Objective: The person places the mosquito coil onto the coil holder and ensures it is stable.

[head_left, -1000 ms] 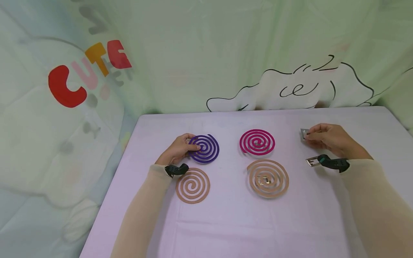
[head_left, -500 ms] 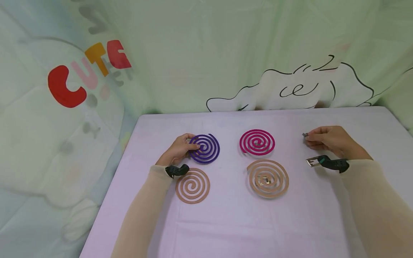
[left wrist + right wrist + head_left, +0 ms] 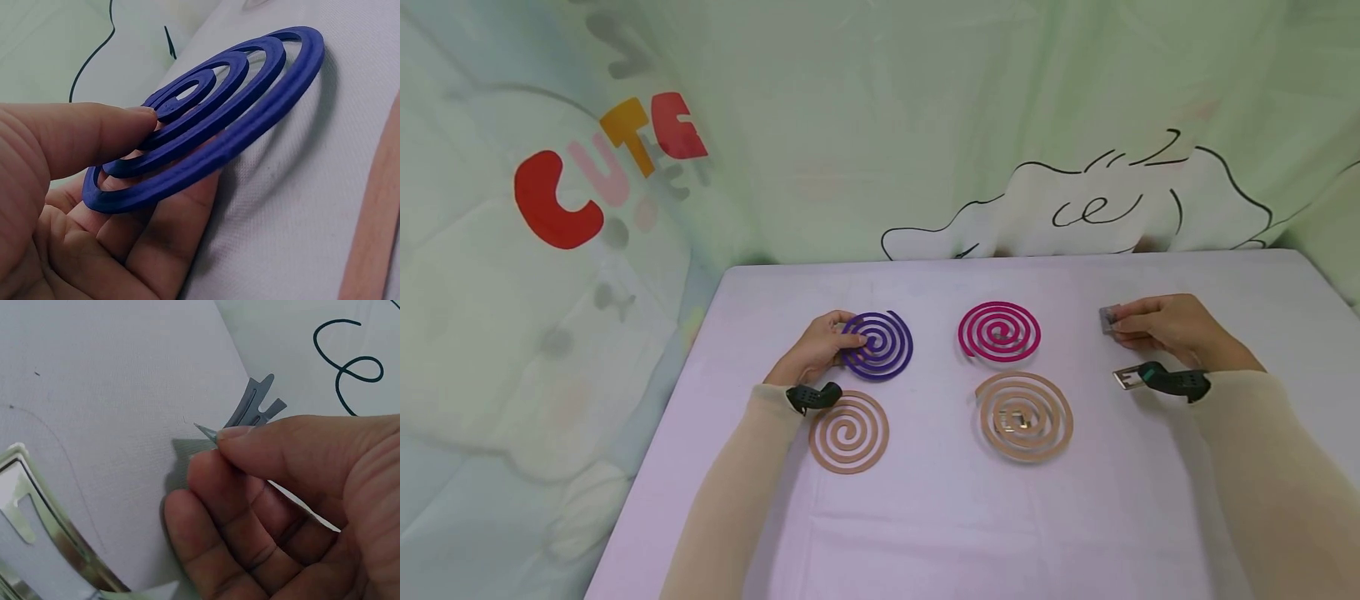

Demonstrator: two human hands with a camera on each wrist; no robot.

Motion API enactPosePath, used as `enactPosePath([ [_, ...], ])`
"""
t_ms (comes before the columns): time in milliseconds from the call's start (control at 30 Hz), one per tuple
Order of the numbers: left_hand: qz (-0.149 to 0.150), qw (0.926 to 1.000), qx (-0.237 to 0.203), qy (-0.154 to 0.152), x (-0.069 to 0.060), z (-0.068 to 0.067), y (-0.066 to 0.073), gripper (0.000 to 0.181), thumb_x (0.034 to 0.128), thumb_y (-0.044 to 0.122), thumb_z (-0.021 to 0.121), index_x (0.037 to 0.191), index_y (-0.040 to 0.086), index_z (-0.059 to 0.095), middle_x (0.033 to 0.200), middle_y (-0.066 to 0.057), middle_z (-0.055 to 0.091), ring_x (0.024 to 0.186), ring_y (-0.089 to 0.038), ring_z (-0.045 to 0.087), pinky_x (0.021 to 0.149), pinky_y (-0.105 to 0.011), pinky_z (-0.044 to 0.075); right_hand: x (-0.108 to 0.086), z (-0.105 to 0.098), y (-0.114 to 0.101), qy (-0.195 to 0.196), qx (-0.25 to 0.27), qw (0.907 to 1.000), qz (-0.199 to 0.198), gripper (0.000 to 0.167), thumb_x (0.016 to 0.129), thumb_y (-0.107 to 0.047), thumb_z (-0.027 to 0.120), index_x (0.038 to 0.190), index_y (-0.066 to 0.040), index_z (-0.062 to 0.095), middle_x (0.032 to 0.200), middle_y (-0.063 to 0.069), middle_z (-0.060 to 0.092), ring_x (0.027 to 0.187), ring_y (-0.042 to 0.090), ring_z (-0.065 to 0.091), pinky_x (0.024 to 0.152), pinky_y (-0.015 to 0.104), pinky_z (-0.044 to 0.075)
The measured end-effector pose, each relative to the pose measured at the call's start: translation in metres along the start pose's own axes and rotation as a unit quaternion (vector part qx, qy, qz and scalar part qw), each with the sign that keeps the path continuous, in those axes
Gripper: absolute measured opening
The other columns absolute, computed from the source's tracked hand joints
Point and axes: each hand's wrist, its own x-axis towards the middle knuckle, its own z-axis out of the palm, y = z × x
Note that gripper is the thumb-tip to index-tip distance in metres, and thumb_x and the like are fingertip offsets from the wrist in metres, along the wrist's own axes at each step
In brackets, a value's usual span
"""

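My left hand point(image 3: 815, 348) pinches a blue-purple mosquito coil point(image 3: 187, 176) near its middle, thumb on top and fingers beneath. In the left wrist view the coil is tilted and raised off the cloth. At the far right of the table, my right hand point(image 3: 1172, 327) holds a small metal coil stand point(image 3: 250, 403) between thumb and fingertips. Part of that stand is hidden by the fingers; its forked end and a pointed tip show. A second metal stand point(image 3: 1127, 377) lies by my right wrist, partly covered by the wrist camera.
A pink coil point(image 3: 1002, 331) sits at the table's middle. In front of it a tan coil point(image 3: 1068, 419) rests over a metal stand point(image 3: 1011, 422). Another tan coil point(image 3: 847, 432) lies near my left wrist. A printed curtain point(image 3: 820, 167) hangs behind the table.
The metal stand in my right fingers has turned, from face-on to edge-on and back to showing its face. The blue-purple coil has shifted very slightly right with my left hand.
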Motion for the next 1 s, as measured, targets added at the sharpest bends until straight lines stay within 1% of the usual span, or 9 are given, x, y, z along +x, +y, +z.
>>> enactPosePath([
  [100,0.000,1.0000,-0.004,-0.002,-0.0004,0.0009,0.0007,0.042,0.0952,-0.008,0.068,0.133,0.001,0.051,0.113,-0.015,0.067,0.078,-0.014,0.072,0.068,-0.025,0.061,-0.0020,0.0000,-0.0008,0.000,0.009,1.0000,0.002,0.018,0.099,-0.007,0.070,0.094,-0.023,0.076,0.088,-0.013,0.071,0.084,0.002,0.071,0.079,0.024,0.061],
  [233,0.001,1.0000,-0.009,-0.004,-0.0017,0.0017,0.0018,0.042,0.0952,-0.008,0.068,0.133,0.001,0.051,0.109,-0.013,0.068,0.075,-0.014,0.072,0.067,-0.024,0.061,-0.0040,0.0007,-0.0022,0.004,0.023,0.9997,0.005,0.017,0.098,-0.013,0.074,0.088,-0.026,0.076,0.087,-0.015,0.073,0.083,0.002,0.071,0.078,0.023,0.061],
  [333,0.001,0.9999,-0.009,-0.006,-0.0020,0.0021,0.0018,0.042,0.0954,-0.008,0.068,0.133,0.001,0.050,0.107,-0.012,0.068,0.074,-0.013,0.071,0.066,-0.024,0.061,-0.0048,0.0008,-0.0027,0.009,0.022,0.9997,0.006,0.012,0.097,-0.018,0.077,0.088,-0.026,0.077,0.088,-0.016,0.074,0.084,0.001,0.071,0.078,0.022,0.061],
  [467,-0.001,0.9999,-0.007,-0.008,-0.0017,0.0025,0.0015,0.043,0.0959,-0.007,0.067,0.134,0.002,0.050,0.107,-0.013,0.069,0.074,-0.013,0.071,0.066,-0.024,0.061,-0.0059,0.0008,-0.0021,0.014,0.020,0.9997,0.004,0.008,0.098,-0.020,0.076,0.091,-0.024,0.076,0.089,-0.015,0.075,0.086,0.001,0.072,0.079,0.022,0.061],
  [633,-0.001,1.0000,-0.003,-0.008,-0.0026,0.0023,0.0016,0.044,0.0965,-0.006,0.067,0.136,0.002,0.050,0.110,-0.014,0.068,0.076,-0.014,0.071,0.067,-0.024,0.061,-0.0063,0.0019,-0.0007,0.021,0.030,0.9993,-0.007,0.009,0.098,-0.018,0.076,0.090,-0.022,0.076,0.089,-0.013,0.076,0.085,0.003,0.074,0.078,0.022,0.061],
  [767,-0.001,1.0000,0.001,-0.007,-0.0035,0.0018,0.0017,0.042,0.0966,-0.006,0.068,0.134,0.002,0.050,0.109,-0.013,0.069,0.077,-0.013,0.071,0.068,-0.024,0.061,-0.0073,0.0024,-0.0002,0.024,0.045,0.9986,-0.014,0.009,0.097,-0.015,0.076,0.089,-0.020,0.076,0.088,-0.011,0.077,0.084,0.004,0.075,0.078,0.023,0.062],
  [1000,-0.003,1.0000,-0.004,-0.008,-0.0024,0.0021,0.0012,0.040,0.0966,-0.006,0.067,0.132,0.003,0.051,0.108,-0.012,0.069,0.076,-0.014,0.072,0.067,-0.025,0.061,-0.0086,0.0019,0.0004,0.034,0.042,0.9984,-0.018,0.007,0.098,-0.015,0.075,0.092,-0.018,0.076,0.089,-0.012,0.076,0.083,0.005,0.075,0.077,0.024,0.062],
])
